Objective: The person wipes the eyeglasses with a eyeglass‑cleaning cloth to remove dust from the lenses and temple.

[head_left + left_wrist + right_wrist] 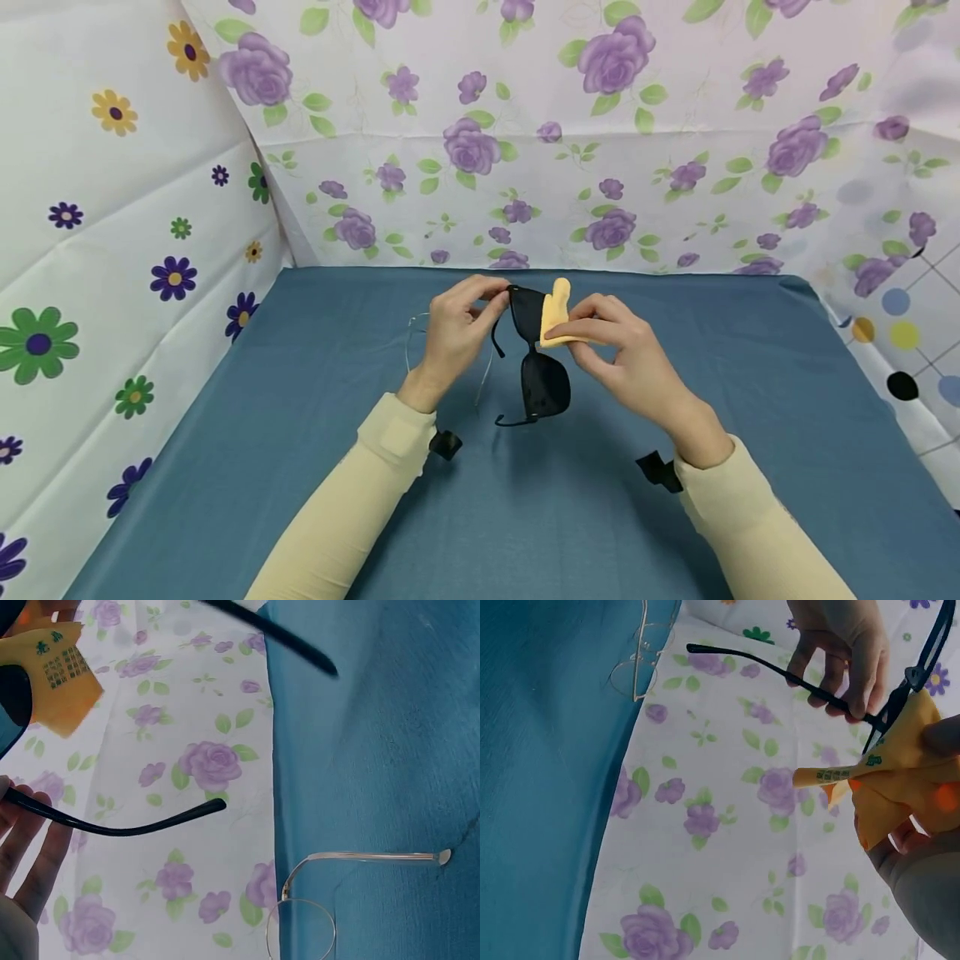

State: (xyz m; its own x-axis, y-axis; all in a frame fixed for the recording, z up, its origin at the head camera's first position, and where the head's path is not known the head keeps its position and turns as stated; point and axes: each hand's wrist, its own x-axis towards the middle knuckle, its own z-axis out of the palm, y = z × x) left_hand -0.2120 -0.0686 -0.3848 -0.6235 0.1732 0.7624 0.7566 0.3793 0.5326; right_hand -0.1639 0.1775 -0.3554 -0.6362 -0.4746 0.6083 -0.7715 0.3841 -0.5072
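Black sunglasses are held up above the table, one lens over the other, with both temples unfolded toward the person. The left hand pinches them at the upper corner by the hinge; in the right wrist view its fingers grip the temple near the frame. A yellow cloth with green print lies against the upper lens, pinched by the right hand. The left wrist view shows the printed side of the cloth behind a lens. Part of the right hand is hidden by cloth in the right wrist view.
Thin wire-framed glasses rest on the blue-covered table, behind and beside the left hand. A floral sheet hangs along the table's back edge, and another flowered sheet stands at the left.
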